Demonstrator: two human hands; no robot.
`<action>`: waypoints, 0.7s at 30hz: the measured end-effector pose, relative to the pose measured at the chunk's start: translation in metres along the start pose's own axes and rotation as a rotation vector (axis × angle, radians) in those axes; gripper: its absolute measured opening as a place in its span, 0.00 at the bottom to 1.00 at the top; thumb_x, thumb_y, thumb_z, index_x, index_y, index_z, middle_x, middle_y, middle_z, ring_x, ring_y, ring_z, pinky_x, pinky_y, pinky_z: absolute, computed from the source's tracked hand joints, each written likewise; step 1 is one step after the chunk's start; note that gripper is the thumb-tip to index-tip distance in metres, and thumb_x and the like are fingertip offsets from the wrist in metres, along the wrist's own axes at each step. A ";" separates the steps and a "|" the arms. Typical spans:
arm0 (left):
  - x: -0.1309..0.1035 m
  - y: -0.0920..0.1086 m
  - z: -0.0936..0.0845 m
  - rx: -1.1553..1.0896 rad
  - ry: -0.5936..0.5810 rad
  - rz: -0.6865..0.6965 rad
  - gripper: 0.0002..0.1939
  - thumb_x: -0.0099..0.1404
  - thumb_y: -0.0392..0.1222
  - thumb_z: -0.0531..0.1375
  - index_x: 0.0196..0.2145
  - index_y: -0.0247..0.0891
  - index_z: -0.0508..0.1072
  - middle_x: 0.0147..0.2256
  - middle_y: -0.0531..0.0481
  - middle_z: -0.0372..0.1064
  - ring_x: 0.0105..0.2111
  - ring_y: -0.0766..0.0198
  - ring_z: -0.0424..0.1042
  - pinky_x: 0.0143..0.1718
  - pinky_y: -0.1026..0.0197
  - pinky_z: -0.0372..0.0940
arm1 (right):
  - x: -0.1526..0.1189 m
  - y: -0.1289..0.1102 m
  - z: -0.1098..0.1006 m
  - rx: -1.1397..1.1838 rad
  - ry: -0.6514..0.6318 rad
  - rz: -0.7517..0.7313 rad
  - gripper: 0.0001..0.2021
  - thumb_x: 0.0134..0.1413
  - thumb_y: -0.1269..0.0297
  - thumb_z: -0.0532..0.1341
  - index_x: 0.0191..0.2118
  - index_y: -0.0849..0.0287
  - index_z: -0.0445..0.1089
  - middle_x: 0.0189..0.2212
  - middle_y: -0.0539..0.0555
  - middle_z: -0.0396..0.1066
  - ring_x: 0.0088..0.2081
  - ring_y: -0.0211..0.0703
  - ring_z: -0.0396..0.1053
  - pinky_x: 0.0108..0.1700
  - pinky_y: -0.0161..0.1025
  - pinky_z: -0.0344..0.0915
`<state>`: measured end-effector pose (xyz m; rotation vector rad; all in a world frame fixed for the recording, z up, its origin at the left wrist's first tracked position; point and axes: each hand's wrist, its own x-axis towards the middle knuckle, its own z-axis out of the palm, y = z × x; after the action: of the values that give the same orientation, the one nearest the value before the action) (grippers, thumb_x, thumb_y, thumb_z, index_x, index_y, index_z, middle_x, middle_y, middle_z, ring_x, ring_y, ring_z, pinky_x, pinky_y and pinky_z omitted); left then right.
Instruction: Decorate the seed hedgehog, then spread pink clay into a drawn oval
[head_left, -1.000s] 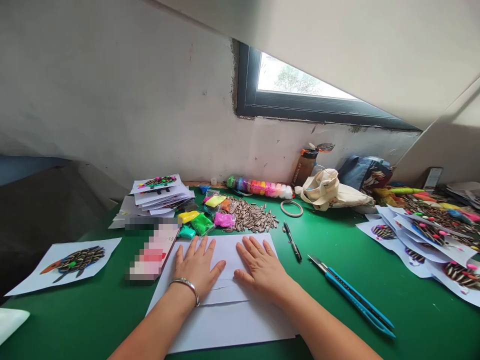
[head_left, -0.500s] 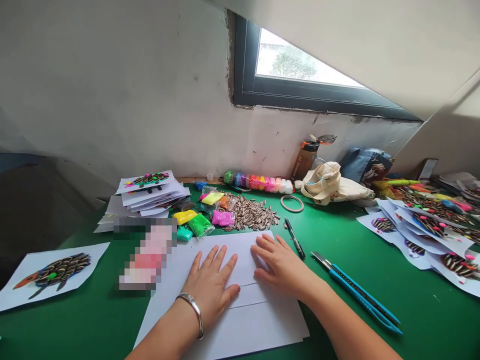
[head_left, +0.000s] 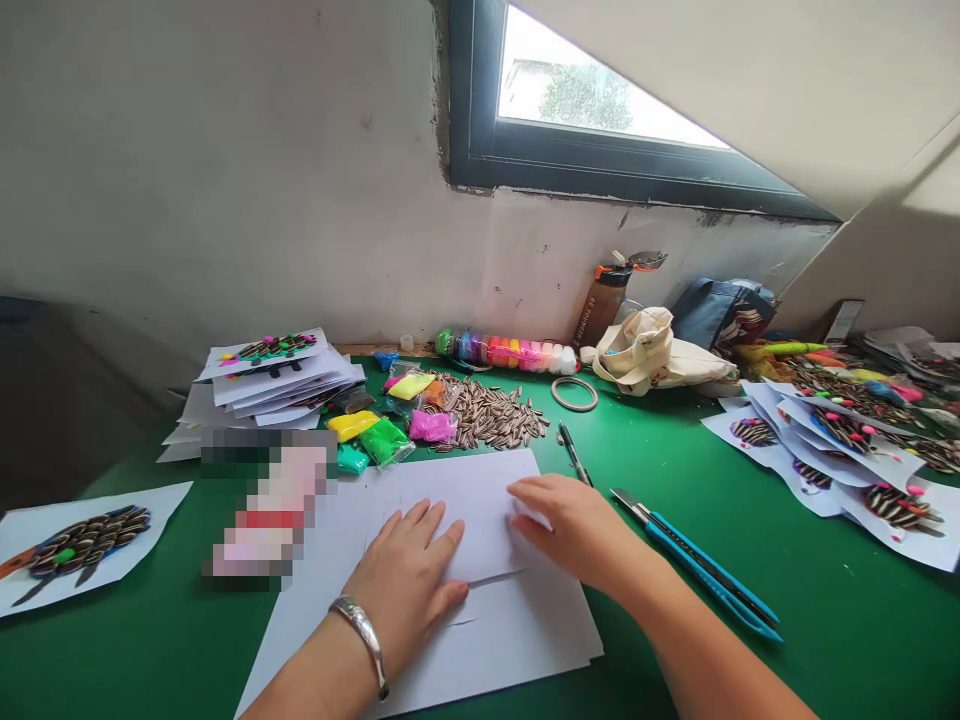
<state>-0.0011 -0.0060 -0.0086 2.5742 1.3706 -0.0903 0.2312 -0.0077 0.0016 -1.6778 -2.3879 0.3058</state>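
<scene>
White paper [head_left: 517,640] lies in front of me, with cut lines across it. My left hand [head_left: 409,575], wearing a silver bangle [head_left: 363,640], rests flat on it, fingers stretched out. At the right part of the upper paper section [head_left: 480,535] is my right hand [head_left: 566,525]; its fingers are bent and its thumb stands apart from them. A narrow dark gap shows along that section's near edge. Right of the paper lie a black pen [head_left: 574,455] and a blue utility knife [head_left: 709,570], its blade end pointing away from me.
Sunflower seeds [head_left: 499,415] and coloured clay packets [head_left: 386,440] lie beyond the paper. Stacks of seed pictures stand left [head_left: 281,385] and right [head_left: 840,450]. A tape roll [head_left: 574,394], cloth bag [head_left: 637,350] and brown bottle [head_left: 602,305] are near the wall.
My right hand's fingers have gone from lying spread to bent and drawn together. The cut edge of the upper paper section has opened slightly. The view has shifted a little.
</scene>
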 end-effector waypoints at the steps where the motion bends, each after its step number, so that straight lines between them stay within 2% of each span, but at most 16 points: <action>1: 0.001 -0.001 -0.001 0.003 0.008 0.003 0.24 0.60 0.44 0.60 0.54 0.44 0.67 0.58 0.41 0.60 0.58 0.46 0.57 0.57 0.41 0.54 | 0.000 0.007 -0.001 0.006 0.049 0.063 0.15 0.60 0.60 0.52 0.48 0.52 0.70 0.44 0.54 0.72 0.46 0.45 0.67 0.47 0.39 0.62; 4: 0.001 -0.001 -0.003 0.016 0.064 0.020 0.20 0.59 0.41 0.60 0.51 0.42 0.70 0.54 0.41 0.66 0.55 0.47 0.63 0.55 0.41 0.58 | 0.000 0.026 -0.006 0.021 0.171 0.227 0.18 0.60 0.58 0.50 0.51 0.54 0.68 0.45 0.56 0.72 0.46 0.48 0.68 0.45 0.41 0.64; 6: 0.000 -0.002 -0.003 0.015 0.119 0.043 0.18 0.60 0.40 0.59 0.49 0.42 0.70 0.50 0.42 0.69 0.52 0.48 0.66 0.54 0.41 0.59 | -0.002 0.031 -0.009 0.045 0.219 0.269 0.18 0.60 0.57 0.50 0.51 0.55 0.68 0.44 0.56 0.72 0.45 0.48 0.68 0.45 0.42 0.65; 8: -0.001 -0.003 -0.003 -0.010 0.171 0.073 0.14 0.63 0.39 0.57 0.47 0.41 0.71 0.47 0.44 0.72 0.49 0.51 0.69 0.53 0.41 0.60 | -0.004 0.027 -0.012 0.104 0.221 0.199 0.18 0.59 0.56 0.52 0.52 0.54 0.68 0.46 0.56 0.71 0.47 0.48 0.67 0.48 0.43 0.64; 11: -0.001 -0.006 -0.001 -0.095 0.242 0.121 0.11 0.66 0.40 0.53 0.44 0.41 0.72 0.41 0.48 0.75 0.41 0.57 0.74 0.51 0.46 0.63 | -0.006 0.010 -0.008 0.203 0.114 -0.050 0.25 0.53 0.56 0.59 0.58 0.52 0.61 0.56 0.54 0.62 0.57 0.49 0.57 0.56 0.44 0.57; 13: -0.002 -0.008 0.000 -0.156 0.301 0.151 0.12 0.68 0.42 0.51 0.43 0.41 0.72 0.37 0.50 0.76 0.37 0.60 0.74 0.49 0.50 0.66 | -0.005 -0.001 -0.001 0.219 0.053 -0.158 0.27 0.53 0.62 0.60 0.60 0.52 0.59 0.59 0.54 0.59 0.61 0.49 0.52 0.59 0.46 0.53; 16: -0.003 -0.012 -0.005 -0.194 0.449 0.180 0.15 0.68 0.48 0.51 0.45 0.41 0.72 0.38 0.49 0.76 0.38 0.60 0.75 0.48 0.54 0.67 | 0.001 -0.008 0.006 0.317 0.016 -0.168 0.17 0.57 0.70 0.52 0.50 0.52 0.69 0.49 0.54 0.69 0.53 0.46 0.62 0.55 0.43 0.57; 19: -0.009 -0.017 -0.018 -0.192 0.707 0.134 0.20 0.66 0.50 0.53 0.52 0.40 0.67 0.47 0.45 0.72 0.46 0.56 0.71 0.50 0.53 0.67 | 0.003 -0.005 0.004 0.592 0.041 -0.044 0.13 0.60 0.65 0.51 0.40 0.55 0.73 0.37 0.52 0.73 0.40 0.43 0.68 0.44 0.38 0.64; 21: -0.014 -0.019 -0.028 -0.160 0.911 0.079 0.19 0.65 0.45 0.56 0.54 0.43 0.66 0.48 0.47 0.71 0.48 0.55 0.70 0.51 0.51 0.65 | 0.003 -0.002 0.001 0.827 0.057 0.049 0.13 0.60 0.60 0.52 0.38 0.57 0.73 0.33 0.52 0.72 0.35 0.42 0.68 0.38 0.37 0.65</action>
<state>-0.0262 -0.0012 0.0182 2.5953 1.4002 1.2793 0.2276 -0.0054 0.0010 -1.3024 -1.7745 1.0571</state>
